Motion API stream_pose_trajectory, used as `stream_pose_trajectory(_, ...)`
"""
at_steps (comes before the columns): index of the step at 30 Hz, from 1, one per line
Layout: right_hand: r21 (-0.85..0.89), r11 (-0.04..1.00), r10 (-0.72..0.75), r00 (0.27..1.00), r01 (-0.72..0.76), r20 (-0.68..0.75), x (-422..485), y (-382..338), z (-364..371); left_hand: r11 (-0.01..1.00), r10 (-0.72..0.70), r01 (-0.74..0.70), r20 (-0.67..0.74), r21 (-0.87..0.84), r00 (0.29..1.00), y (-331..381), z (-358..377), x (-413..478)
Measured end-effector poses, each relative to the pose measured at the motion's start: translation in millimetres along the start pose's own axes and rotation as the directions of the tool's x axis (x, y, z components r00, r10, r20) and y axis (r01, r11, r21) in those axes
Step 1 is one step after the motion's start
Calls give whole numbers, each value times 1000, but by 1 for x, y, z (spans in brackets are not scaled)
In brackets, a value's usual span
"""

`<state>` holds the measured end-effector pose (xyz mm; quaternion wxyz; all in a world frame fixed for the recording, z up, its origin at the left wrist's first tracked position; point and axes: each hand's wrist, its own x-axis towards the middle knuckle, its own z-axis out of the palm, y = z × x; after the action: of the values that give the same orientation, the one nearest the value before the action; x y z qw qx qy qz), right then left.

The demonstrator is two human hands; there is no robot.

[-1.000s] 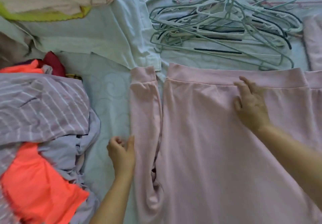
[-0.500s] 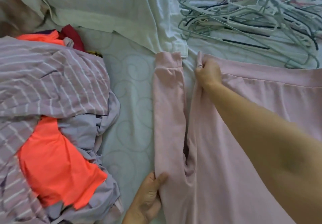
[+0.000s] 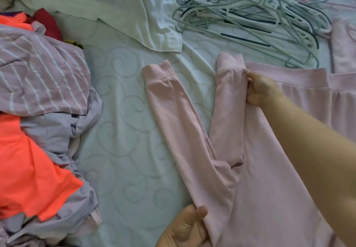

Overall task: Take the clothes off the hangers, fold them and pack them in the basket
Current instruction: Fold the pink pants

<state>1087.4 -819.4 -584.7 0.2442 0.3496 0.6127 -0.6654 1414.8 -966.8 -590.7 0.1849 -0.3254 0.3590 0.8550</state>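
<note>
On the pale green quilted bed cover point(image 3: 123, 112) lies a pink sweatshirt point(image 3: 269, 179), spread flat in the right half of the view with its ribbed hem toward the top. The right hand point(image 3: 260, 91) reaches across the garment and pinches the left corner of the hem, where the fabric is gathered into a raised fold; the fingers are closed on the cloth. The left hand point(image 3: 185, 227), at the bottom edge of the view, grips the side edge of the sweatshirt near the armpit, with the thumb on top of the fabric and the other fingers under it. Between the two hands the side of the body is lifted a little and turned inward. The left sleeve point(image 3: 173, 116) lies separate on the cover, running diagonally from the armpit up to its cuff, and it does not touch the folded edge in its upper part. Behind the sweatshirt, at the top right, is a tangled pile of empty hangers point(image 3: 250, 15), grey-green with some dark bars. A white cloth point(image 3: 115, 6) lies at the top centre, just beside the hangers. At the left there is a heap of unfolded clothes: a striped lilac garment point(image 3: 38, 73) on top and an orange garment point(image 3: 28, 169) below it. No basket is in view.
</note>
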Motion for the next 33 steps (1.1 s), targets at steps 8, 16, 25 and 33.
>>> stream_pose_trajectory(8, -644, 543, -484, 828, 539, 284, -70, 67, 12, 956, -283, 293, 292, 13, 914, -2, 37, -12)
stream_pose_trajectory(16, -488, 873, 157, 946, 2, 285, -72, 75, 64, 832, -360, 207, 217, 514, 907, 4, 49, -10)
stream_pose_trajectory(25, 295, 954, -110, 844, -59, 524, -67, 0, -9, 899, -340, 246, 224, 363, 913, -7, 27, -10)
stream_pose_trajectory(33, 232, 967, -205, 857, 104, 473, -65, -45, -63, 858, -467, 369, 243, 358, 850, -21, 9, -19)
